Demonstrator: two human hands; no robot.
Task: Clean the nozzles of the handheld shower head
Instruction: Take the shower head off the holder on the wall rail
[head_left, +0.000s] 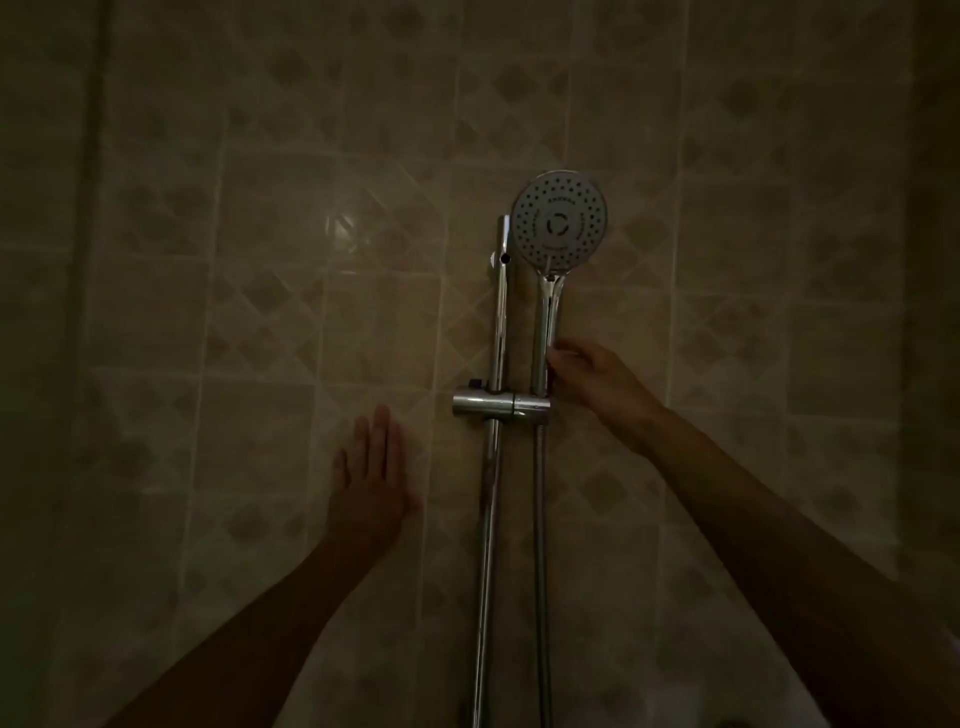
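We see a wall (260, 312) of beige tiles in dim, yellowish light — each tile printed with darker tan diamonds, the joints between them paler. Against it stands a chrome slide rail (500, 322), silver and mirror-bright, with a chrome holder (498, 404). The handheld shower head (559, 224) shows a grey round face dotted with rings of dark nozzles around a dark ring at its centre — its handle polished chrome. The hose (541, 545) below is dull silver.

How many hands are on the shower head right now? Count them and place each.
1. The right hand is at the shower head's handle, just above the holder. The left hand lies open against the tiled wall, left of the rail.
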